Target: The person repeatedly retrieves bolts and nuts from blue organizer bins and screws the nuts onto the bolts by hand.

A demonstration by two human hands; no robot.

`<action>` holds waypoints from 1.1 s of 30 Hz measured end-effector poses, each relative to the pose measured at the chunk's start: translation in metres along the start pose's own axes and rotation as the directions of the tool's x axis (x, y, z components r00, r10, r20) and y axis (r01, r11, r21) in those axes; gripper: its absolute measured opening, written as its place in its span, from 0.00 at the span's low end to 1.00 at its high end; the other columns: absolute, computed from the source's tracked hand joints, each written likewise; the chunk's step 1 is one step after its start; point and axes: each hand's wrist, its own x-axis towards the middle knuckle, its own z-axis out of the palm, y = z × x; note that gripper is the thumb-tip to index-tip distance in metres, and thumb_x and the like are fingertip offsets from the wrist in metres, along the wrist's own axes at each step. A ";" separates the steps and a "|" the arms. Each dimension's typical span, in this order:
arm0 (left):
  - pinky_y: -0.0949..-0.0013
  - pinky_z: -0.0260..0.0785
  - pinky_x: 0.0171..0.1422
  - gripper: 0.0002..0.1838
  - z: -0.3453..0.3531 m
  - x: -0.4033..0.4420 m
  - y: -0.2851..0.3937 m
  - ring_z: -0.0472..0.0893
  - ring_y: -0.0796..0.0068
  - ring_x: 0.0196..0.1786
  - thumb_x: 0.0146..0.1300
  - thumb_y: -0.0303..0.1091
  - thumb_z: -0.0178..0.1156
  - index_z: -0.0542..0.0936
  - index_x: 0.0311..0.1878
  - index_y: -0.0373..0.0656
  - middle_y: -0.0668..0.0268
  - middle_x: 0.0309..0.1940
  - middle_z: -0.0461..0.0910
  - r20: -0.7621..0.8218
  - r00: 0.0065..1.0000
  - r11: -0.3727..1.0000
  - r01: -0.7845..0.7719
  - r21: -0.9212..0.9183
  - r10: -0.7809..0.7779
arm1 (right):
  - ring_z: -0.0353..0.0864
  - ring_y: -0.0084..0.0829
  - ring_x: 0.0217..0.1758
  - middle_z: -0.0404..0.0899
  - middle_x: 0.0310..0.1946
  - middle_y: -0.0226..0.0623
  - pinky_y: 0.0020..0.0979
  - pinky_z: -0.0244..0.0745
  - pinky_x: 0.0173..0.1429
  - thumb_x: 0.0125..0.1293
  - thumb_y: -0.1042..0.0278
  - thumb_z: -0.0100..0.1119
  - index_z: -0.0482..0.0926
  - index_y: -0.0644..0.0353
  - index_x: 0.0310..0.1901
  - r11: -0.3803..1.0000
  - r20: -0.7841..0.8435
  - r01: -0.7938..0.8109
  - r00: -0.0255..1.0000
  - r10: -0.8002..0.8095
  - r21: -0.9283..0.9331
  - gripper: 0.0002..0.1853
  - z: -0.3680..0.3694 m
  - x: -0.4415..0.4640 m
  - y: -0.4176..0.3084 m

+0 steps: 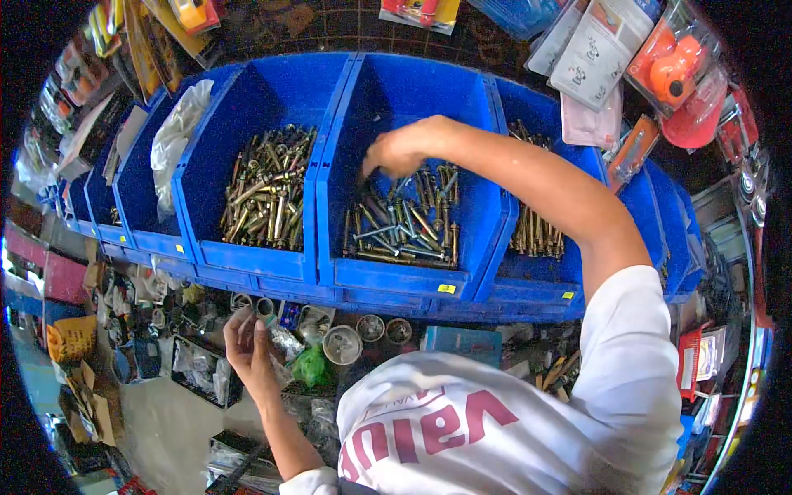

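My right hand (404, 150) reaches into the middle blue bin (412, 78), above its left side. The fingers are curled downward and pressed together, and whatever they hold is hidden. Beneath the hand lies a loose pile of anchor bolts (404, 227), brassy and silver, some pointing toward me and others crosswise. My left hand (250, 351) is raised in front of the bin row, below the left bins. Its thumb and fingers are slightly bent and apart, with nothing visible in them.
A bin to the left holds a fuller heap of brassy bolts (268, 194); more bolts (536, 231) lie in the bin to the right. A plastic bag (177, 136) hangs over a divider. Packaged goods (676, 70) hang above right. Round containers (342, 345) and a green bag (312, 365) sit below.
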 end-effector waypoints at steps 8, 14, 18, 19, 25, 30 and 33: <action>0.79 0.63 0.44 0.15 0.005 -0.008 -0.008 0.71 0.83 0.42 0.61 0.29 0.59 0.73 0.52 0.40 0.67 0.41 0.76 0.001 0.999 0.999 0.048 -0.003 -0.048 | 0.74 0.49 0.52 0.77 0.48 0.49 0.41 0.70 0.56 0.51 0.78 0.52 0.76 0.55 0.53 0.955 0.029 0.251 0.965 -0.259 0.157 0.24 -0.002 -0.007 -0.029; 0.81 0.60 0.41 0.14 0.004 -0.010 -0.006 0.70 0.85 0.39 0.62 0.29 0.59 0.73 0.51 0.39 0.71 0.39 0.76 0.041 0.998 0.999 0.049 0.014 -0.050 | 0.76 0.49 0.47 0.76 0.47 0.51 0.43 0.70 0.49 0.52 0.82 0.47 0.70 0.43 0.59 0.985 0.234 0.110 0.962 -0.139 0.132 0.32 -0.002 -0.016 -0.038; 0.80 0.62 0.44 0.14 -0.003 -0.013 -0.015 0.71 0.84 0.41 0.62 0.28 0.59 0.72 0.51 0.39 0.71 0.39 0.76 0.045 0.993 0.993 0.112 -0.036 -0.110 | 0.77 0.47 0.42 0.79 0.39 0.48 0.42 0.71 0.44 0.51 0.80 0.49 0.75 0.54 0.49 0.963 0.108 0.187 0.972 -0.210 0.193 0.21 -0.001 -0.020 -0.013; 0.79 0.63 0.46 0.14 -0.005 -0.014 -0.018 0.72 0.83 0.42 0.62 0.28 0.59 0.72 0.51 0.39 0.71 0.39 0.75 0.047 0.992 0.992 0.118 -0.038 -0.116 | 0.78 0.47 0.42 0.79 0.37 0.47 0.42 0.71 0.44 0.51 0.79 0.51 0.76 0.57 0.45 0.972 0.077 0.181 0.978 -0.194 0.149 0.18 -0.005 -0.021 -0.008; 0.79 0.63 0.47 0.15 -0.010 -0.015 -0.025 0.72 0.83 0.42 0.61 0.28 0.59 0.72 0.51 0.39 0.71 0.39 0.75 0.063 0.985 0.986 0.163 -0.030 -0.161 | 0.78 0.46 0.47 0.79 0.42 0.45 0.46 0.72 0.48 0.48 0.66 0.67 0.76 0.56 0.47 0.990 0.019 0.137 0.990 -0.137 0.021 0.22 0.004 -0.008 0.010; 0.78 0.64 0.44 0.14 -0.001 -0.014 -0.017 0.71 0.84 0.40 0.61 0.29 0.59 0.72 0.49 0.40 0.70 0.39 0.75 0.086 0.985 0.989 0.147 -0.002 -0.147 | 0.75 0.48 0.46 0.77 0.39 0.47 0.46 0.70 0.47 0.50 0.66 0.66 0.75 0.56 0.46 0.997 0.185 0.079 0.980 -0.075 -0.011 0.19 0.005 -0.002 -0.007; 0.78 0.65 0.40 0.13 0.003 -0.014 -0.011 0.71 0.84 0.39 0.61 0.29 0.60 0.72 0.48 0.40 0.70 0.39 0.75 0.103 0.979 0.982 0.184 -0.053 -0.177 | 0.77 0.46 0.42 0.78 0.34 0.44 0.44 0.70 0.43 0.45 0.62 0.70 0.77 0.58 0.38 0.999 0.276 0.021 0.961 -0.031 0.042 0.18 0.007 -0.008 -0.008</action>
